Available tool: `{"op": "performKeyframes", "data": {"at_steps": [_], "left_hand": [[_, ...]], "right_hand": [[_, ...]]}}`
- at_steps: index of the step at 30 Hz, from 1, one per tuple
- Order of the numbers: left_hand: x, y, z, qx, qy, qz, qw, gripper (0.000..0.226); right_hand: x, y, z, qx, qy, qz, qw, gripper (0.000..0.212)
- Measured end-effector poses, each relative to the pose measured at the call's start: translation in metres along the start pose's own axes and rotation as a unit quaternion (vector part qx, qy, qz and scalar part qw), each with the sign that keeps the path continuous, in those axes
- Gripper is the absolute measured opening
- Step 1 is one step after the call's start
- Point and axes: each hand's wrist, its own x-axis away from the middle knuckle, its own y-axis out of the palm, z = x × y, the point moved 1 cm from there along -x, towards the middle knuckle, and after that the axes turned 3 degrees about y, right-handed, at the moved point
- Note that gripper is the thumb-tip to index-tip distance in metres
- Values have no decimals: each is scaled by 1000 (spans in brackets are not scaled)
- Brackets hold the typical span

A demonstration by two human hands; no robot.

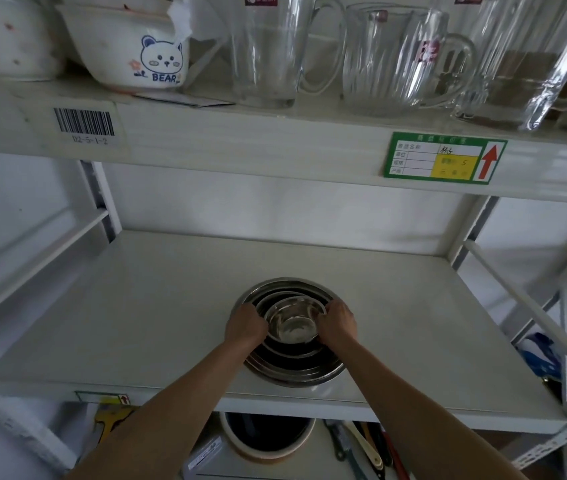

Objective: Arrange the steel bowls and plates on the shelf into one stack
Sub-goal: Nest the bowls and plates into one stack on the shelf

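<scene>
Small steel bowl (292,326) sat nested inside stack (295,370) on shelf (136,306); left hand (244,325), right hand (339,322) both grasped its rim; lower pieces' count hidden.

Two bare forearms with no sleeves in view. The left hand (245,325) and right hand (339,322) carry no gloves, rings, watch or bracelet.

The light was soft, even and rather dim, with a cool grey cast. The shelf (157,306) carried only faint shadows beside the bowls (292,327), whose steel gave small bright reflections. Glare streaked the jugs (396,64) above. Wide-angle distortion bent the shelf edges and uprights near the borders, and the corners looked smeared and blurred.
</scene>
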Motion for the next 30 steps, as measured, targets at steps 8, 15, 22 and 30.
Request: {"op": "performKeyframes", "data": {"at_steps": [8,15,22,30], "left_hand": [[-12,-9,-12,-32,56,73,995,24],[-11,-11,-24,-62,26,102,992,54],[-25,4,-36,25,-70,-4,997,111],[-30,24,-35,38,-94,-1,995,117]], "right_hand": [[7,0,-3,73,-63,11,995,16],[6,0,7,122,-107,34,986,24],[-5,-17,20,122,-37,62,990,70],[-15,-5,31,26,81,-64,994,90]]}}
